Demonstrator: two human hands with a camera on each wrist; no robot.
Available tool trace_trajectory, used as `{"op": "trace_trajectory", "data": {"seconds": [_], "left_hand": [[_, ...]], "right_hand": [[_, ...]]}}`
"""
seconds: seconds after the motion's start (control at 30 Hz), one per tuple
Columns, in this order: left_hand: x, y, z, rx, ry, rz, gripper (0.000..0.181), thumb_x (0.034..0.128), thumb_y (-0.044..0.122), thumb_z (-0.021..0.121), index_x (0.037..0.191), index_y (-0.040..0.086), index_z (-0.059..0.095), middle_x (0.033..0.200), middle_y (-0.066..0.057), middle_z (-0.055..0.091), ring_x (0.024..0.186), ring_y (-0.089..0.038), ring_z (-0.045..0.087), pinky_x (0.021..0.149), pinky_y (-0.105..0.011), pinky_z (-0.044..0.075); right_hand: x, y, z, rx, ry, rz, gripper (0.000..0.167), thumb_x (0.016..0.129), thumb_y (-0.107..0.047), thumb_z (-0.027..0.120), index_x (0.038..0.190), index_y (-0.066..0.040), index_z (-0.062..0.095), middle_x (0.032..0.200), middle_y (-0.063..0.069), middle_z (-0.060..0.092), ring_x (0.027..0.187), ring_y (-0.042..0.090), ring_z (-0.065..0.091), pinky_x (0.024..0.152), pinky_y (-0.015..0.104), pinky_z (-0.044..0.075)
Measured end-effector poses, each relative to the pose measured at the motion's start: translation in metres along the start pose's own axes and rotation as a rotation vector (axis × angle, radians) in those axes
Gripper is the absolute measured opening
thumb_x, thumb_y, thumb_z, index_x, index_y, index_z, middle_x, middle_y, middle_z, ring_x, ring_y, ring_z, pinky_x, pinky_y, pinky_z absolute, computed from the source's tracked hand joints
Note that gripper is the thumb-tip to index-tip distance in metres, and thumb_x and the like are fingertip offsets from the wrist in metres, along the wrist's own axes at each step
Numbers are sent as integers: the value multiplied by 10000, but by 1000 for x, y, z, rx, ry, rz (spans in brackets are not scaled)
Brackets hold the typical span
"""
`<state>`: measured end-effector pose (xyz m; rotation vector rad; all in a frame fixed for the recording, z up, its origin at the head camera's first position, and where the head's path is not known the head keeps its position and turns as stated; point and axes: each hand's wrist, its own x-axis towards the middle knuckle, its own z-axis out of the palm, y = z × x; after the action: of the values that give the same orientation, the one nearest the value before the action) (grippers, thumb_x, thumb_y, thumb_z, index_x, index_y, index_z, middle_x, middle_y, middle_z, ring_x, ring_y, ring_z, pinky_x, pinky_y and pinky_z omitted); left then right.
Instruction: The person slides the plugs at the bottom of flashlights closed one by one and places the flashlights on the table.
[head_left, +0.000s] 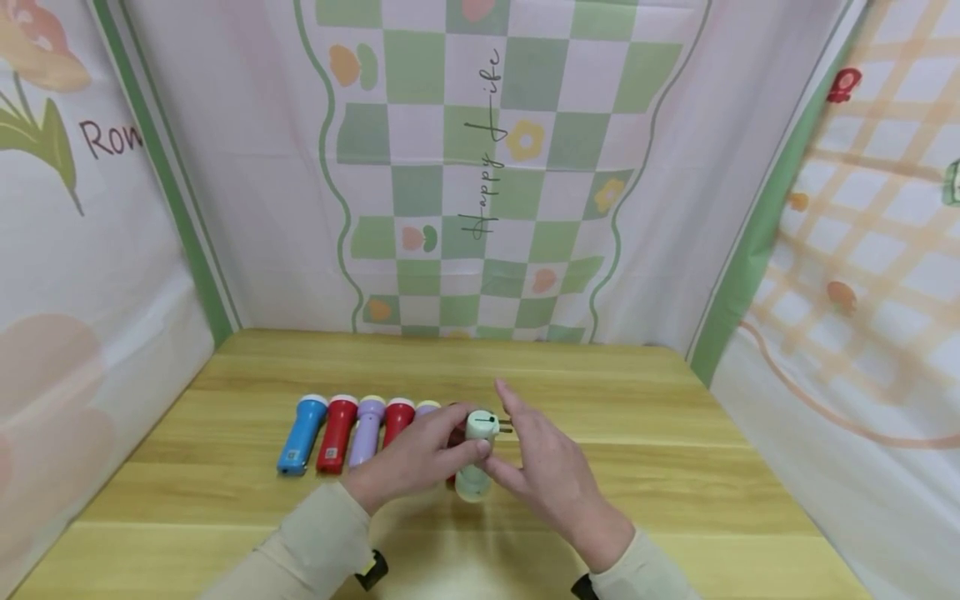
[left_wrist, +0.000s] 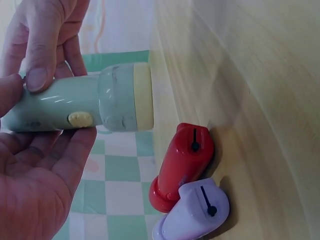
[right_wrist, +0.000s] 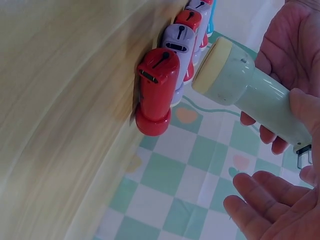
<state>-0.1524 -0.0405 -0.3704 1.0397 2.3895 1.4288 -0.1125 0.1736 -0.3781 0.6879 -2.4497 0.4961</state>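
A pale green flashlight (head_left: 474, 482) with a cream rim stands head-down above the table, gripped by my left hand (head_left: 420, 454) with thumb and curled fingers. Two metal plug prongs (head_left: 506, 427) stick out from its tail end toward my right hand (head_left: 555, 462). That right hand is beside the flashlight, fingers mostly straight, and its thumb appears to touch the body. A cream button (left_wrist: 80, 119) shows on the flashlight's side in the left wrist view. Nearest to it on the table is a red flashlight (right_wrist: 157, 95), largely hidden behind my left hand in the head view.
To the left, flashlights lie in a row: blue (head_left: 303, 435), red (head_left: 337, 435), lavender (head_left: 367, 433), another red (head_left: 398, 419) and more partly covered by my left hand. The wooden table (head_left: 675, 500) is bordered by a checkered curtain (head_left: 480, 167) behind and printed fabric at both sides.
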Motion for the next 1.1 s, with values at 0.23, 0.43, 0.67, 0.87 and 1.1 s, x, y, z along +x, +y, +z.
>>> {"op": "trace_trajectory", "data": {"seconds": [0.23,0.43,0.67,0.87,1.1], "left_hand": [[-1,1,3,2,61,-15,251,1044,320,647,1264,198,641,1047,74,714,904,-99,685,785,-272,596],[-1,1,5,-23,88,10,361,1047,312,647,1364,143,606,1153,22,740,981,-77,697,872,-251,586],[-1,2,5,-29,111,35,356,1043,296,657,1366,156,606,1183,21,741,1007,-72,694,894,-253,583],[-4,4,4,-20,133,28,328,1045,315,654,1346,191,616,1167,51,734,996,-77,687,897,-259,575],[-4,6,4,-28,135,34,294,1046,315,653,1326,229,625,1135,108,727,970,-80,686,877,-264,581]], "right_hand": [[0,-1,4,13,24,-13,978,836,-318,893,1612,-80,347,1239,145,728,1083,251,723,831,424,627],[2,-2,5,54,80,-78,891,832,-239,893,1564,-65,414,1222,98,738,1067,221,735,854,384,627],[3,2,8,120,156,-188,680,876,-226,852,1448,-42,533,1246,76,720,1025,179,733,865,298,617],[4,2,8,220,164,-200,555,906,-151,820,1392,-51,571,1248,61,713,1050,194,731,876,306,617],[3,4,10,209,197,-229,416,994,-259,730,1338,-63,601,1197,65,724,1007,192,735,870,260,605]]}}
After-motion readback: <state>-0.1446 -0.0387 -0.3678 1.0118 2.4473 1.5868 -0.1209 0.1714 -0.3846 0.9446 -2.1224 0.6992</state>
